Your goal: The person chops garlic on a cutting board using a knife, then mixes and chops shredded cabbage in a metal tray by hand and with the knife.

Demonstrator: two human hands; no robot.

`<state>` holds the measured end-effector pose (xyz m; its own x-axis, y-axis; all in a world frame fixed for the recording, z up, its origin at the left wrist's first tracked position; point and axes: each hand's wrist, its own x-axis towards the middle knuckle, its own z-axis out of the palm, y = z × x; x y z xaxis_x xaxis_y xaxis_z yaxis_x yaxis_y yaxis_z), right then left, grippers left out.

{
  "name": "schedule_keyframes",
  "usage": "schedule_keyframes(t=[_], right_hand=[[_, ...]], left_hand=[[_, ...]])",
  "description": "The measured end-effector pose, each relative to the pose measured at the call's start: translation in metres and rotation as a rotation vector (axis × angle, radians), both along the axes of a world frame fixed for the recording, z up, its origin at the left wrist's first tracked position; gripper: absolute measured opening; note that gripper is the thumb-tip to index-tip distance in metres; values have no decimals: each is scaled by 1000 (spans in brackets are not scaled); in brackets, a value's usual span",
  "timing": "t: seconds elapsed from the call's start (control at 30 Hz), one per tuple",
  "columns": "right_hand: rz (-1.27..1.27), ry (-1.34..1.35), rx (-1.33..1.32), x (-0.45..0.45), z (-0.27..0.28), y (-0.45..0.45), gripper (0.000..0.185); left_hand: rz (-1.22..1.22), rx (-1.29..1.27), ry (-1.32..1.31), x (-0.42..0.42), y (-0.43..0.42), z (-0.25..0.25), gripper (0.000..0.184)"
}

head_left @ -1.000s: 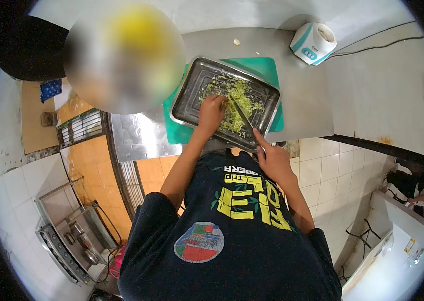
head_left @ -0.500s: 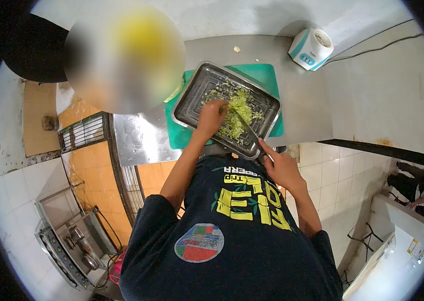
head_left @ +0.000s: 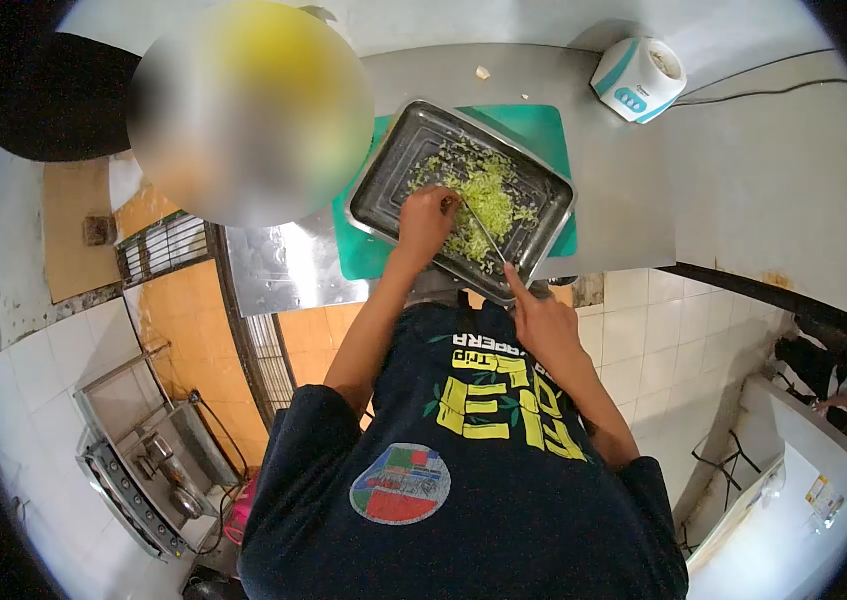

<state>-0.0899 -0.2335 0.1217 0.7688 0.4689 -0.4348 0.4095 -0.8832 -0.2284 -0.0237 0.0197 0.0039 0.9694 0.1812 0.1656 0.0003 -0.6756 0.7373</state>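
A metal tray (head_left: 373,205) holds a heap of finely chopped pale-green vegetable (head_left: 488,197), with loose bits spread around it. My right hand (head_left: 546,325) grips a knife (head_left: 486,234) by its handle at the tray's near edge, index finger stretched forward. The blade slants over the heap toward the upper left. At its tip, my left hand (head_left: 426,225) is closed over the tray's left part, fingertips pinched together. Whether those fingers grip the blade or a small piece is hidden.
Beneath the tray lies a green cutting board (head_left: 351,250) on a steel table (head_left: 623,200). A white-and-teal blender base (head_left: 638,82) stands at the back right, its cord trailing right. A small pale scrap (head_left: 482,73) lies behind the tray. A blurred round patch covers the upper left.
The view has shifted slightly, so table things sit higher and a bit right. My right hand has moved forward along the knife, now farther over the tray's near edge. My left hand stays closed near the blade's tip.
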Motion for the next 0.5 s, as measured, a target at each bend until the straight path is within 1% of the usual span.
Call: schedule_keyframes(t=[0.2, 0.23, 0.27, 0.37, 0.47, 0.5], right_hand=[[13, 98, 81, 21, 38, -18, 63], [1, 151, 111, 25, 45, -19, 62], [-17, 141, 101, 27, 48, -17, 61], [-73, 110, 97, 26, 49, -13, 61], [-106, 77, 145, 22, 32, -9, 61], [-104, 67, 158, 20, 27, -7, 62]], left_hand=[[-29, -25, 52, 0, 0, 6, 13], [-45, -23, 57, 0, 1, 7, 15], [-59, -21, 62, -1, 3, 7, 16], [-69, -119, 112, -3, 6, 9, 19], [-15, 42, -113, -10, 6, 16, 20], [-27, 52, -96, -11, 7, 16, 20]])
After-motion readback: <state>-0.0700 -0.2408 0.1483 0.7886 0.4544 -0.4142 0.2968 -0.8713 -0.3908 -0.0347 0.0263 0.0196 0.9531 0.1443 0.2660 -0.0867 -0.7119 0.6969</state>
